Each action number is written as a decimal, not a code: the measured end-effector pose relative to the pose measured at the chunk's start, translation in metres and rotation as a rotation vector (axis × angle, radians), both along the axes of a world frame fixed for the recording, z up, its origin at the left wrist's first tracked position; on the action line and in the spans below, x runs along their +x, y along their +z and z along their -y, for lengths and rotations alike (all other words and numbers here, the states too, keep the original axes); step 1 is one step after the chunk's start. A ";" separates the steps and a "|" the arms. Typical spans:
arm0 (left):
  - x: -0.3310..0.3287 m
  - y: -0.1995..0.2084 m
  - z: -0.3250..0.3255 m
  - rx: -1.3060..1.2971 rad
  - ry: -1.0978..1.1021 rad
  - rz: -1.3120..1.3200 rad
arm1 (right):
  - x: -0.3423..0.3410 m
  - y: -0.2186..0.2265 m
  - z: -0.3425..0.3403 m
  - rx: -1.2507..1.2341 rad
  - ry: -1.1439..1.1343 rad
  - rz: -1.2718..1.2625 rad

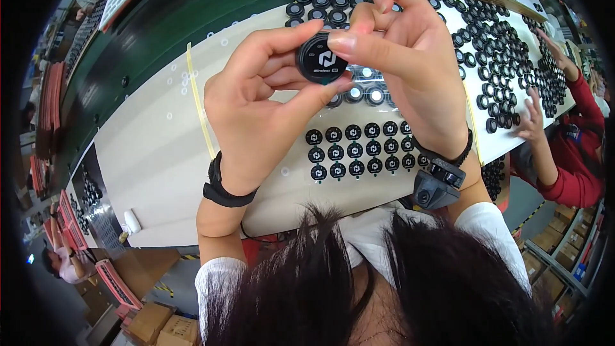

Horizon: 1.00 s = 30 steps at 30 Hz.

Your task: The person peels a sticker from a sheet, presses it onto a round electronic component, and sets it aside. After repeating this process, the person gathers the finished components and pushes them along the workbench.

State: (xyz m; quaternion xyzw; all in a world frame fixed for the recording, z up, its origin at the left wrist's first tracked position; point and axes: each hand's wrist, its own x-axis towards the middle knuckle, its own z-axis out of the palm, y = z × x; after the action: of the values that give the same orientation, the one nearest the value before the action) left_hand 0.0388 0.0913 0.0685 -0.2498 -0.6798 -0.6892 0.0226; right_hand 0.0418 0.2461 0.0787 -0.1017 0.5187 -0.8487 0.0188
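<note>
A round black disc [318,72] with a white logo on its face is held up over the table. My left hand [256,90] grips its rim between thumb and fingers. The thumb of my right hand [410,57] presses on the face's upper right edge, its other fingers curled behind or above. A small green tab shows at the disc's lower edge. Below, several rows of round black labels [354,150] with the same logo lie on the table. Behind my hands are black round pieces with pale centres [354,95], partly hidden by my fingers.
Many black round pieces [493,57] cover a white surface at right, where a person in a red sleeve [573,173] reaches in. Yellow tape [195,99] crosses the beige table covering [141,147]. A white bottle-like item [132,220] lies at the near left. Cardboard boxes [150,321] stand below.
</note>
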 end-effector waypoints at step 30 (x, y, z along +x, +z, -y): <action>0.014 0.005 0.002 -0.444 0.058 -0.234 | 0.018 -0.024 -0.011 0.684 -0.465 -0.412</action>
State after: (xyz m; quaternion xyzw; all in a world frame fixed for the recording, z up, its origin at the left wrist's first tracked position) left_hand 0.0530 0.0891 0.0736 -0.3073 -0.8141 -0.4885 0.0656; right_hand 0.0600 0.2567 0.0546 -0.1370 0.7711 -0.5725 -0.2428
